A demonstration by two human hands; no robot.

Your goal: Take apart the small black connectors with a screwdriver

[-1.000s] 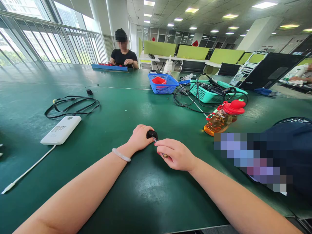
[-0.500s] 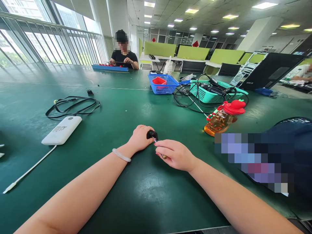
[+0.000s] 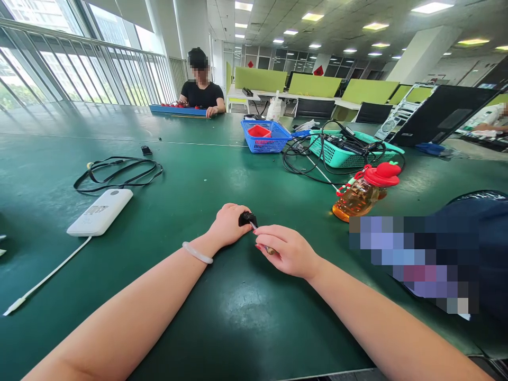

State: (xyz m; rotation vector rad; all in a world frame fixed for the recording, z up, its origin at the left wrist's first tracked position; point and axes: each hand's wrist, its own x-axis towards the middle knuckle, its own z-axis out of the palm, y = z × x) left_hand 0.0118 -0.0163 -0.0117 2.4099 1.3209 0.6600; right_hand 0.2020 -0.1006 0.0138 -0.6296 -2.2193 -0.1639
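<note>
My left hand (image 3: 230,224) rests on the green table (image 3: 246,317) with its fingers wrapped round a small black part (image 3: 248,218). My right hand (image 3: 288,251) pinches a thin tool (image 3: 270,250) with a brass-coloured end. The tool's narrow metal tip points up and left and meets the near side of the black part, or comes very close to it. Fine detail of the black part is too small to tell, and my left fingers hide some of it.
A white power bank (image 3: 101,212) with cables lies left. Beyond are a blue basket (image 3: 265,147), a teal basket (image 3: 341,156) of cables and a red-capped bottle (image 3: 357,201). Dark fabric (image 3: 484,248) is at right. A person (image 3: 202,95) sits across the table.
My right hand has shifted very slightly right, with the tool turned a little. My left hand stays in place. The person across the table has lowered one hand to the blue tray's end.
</note>
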